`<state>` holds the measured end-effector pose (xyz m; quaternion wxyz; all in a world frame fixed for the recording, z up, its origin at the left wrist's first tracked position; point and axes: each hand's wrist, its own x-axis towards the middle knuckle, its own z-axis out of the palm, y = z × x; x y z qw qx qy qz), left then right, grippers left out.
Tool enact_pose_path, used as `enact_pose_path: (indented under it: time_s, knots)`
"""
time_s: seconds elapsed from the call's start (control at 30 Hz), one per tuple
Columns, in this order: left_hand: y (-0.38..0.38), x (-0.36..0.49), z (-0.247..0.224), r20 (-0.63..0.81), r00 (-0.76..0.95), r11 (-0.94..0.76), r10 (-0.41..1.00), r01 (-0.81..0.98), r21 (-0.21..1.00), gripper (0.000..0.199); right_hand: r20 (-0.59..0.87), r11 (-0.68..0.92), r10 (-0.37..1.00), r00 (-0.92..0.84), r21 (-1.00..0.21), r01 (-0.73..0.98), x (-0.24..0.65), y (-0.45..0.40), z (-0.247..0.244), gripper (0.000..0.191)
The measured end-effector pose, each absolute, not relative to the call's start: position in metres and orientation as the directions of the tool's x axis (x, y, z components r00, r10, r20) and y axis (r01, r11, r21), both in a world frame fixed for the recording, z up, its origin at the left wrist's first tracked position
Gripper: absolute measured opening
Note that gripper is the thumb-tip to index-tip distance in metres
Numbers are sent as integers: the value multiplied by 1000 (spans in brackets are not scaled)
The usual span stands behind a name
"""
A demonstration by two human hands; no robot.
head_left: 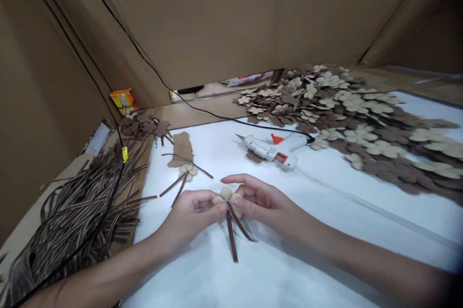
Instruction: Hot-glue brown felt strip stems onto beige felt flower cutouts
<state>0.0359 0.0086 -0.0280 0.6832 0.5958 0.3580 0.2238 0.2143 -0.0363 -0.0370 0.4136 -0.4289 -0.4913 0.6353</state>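
Both hands meet over the white board (231,279). Between them is a beige felt flower (226,194) with two brown stitched ribbon tails (231,235) hanging from its centre toward me. My left hand (197,211) pinches the flower's left side, thumb near the centre. My right hand (258,202) grips the right petals between thumb and fingers, its index finger stretched out above. Beyond my left hand lies another beige flower (188,173) with brown ribbon strips, close to a torn brown cardboard piece (182,148).
A white glue gun (273,149) with a clear glue stick lies behind my right hand. Beige and brown felt flowers (361,124) are heaped at right. Striped ribbons (83,216) pile up at left, crossed by a black cable (144,59). An orange packet (124,101) leans at back left.
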Motion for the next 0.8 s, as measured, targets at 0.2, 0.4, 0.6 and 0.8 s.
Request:
enact_pose_path:
  time_s: [0.2,0.4,0.6,0.8]
  knots:
    - [8,36,-26,-209,595,201,776,81,976,22,-125,-157,944,-305,-984,-83,212,-38,-36,42]
    - [8,35,-26,-197,621,219,758,41,975,22,-129,-154,947,-295,-986,-66,213,-40,-35,41]
    - [9,38,-28,-210,567,265,797,-15,964,19,-99,-118,944,-316,-992,-41,212,-42,-42,42]
    - [7,37,-30,-213,526,254,824,-7,967,21,-92,-107,942,-322,-994,-29,210,-44,-46,41]
